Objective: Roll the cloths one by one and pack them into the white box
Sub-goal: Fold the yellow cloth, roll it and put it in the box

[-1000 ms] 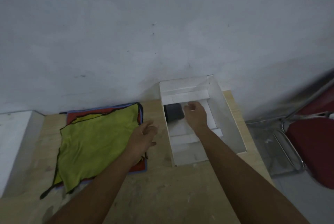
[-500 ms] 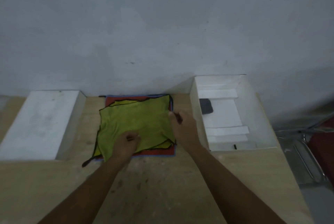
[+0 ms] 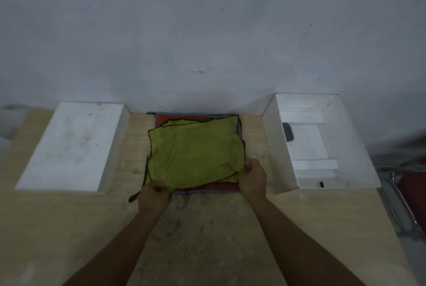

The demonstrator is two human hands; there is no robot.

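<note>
A yellow-green cloth [image 3: 196, 154] with a black hem lies on top of a flat pile at the table's middle back. Beneath it a red cloth [image 3: 221, 187] and a blue cloth edge [image 3: 207, 191] show. My left hand [image 3: 154, 198] pinches the yellow-green cloth's near left corner. My right hand [image 3: 253, 178] pinches its near right corner. The open white box [image 3: 274, 147] stands to the right of the pile. A dark rolled cloth [image 3: 288, 135] lies inside it against the left wall.
The box's white lid [image 3: 71, 145] lies upside up at the left of the wooden table [image 3: 207, 239]. A grey wall stands right behind everything. A chair with a chrome frame [image 3: 402, 207] and red seat is past the table's right edge.
My right hand left the box and came to the pile. Both hands slid to the near corners of the yellow-green cloth and closed on them. The view swung left.
</note>
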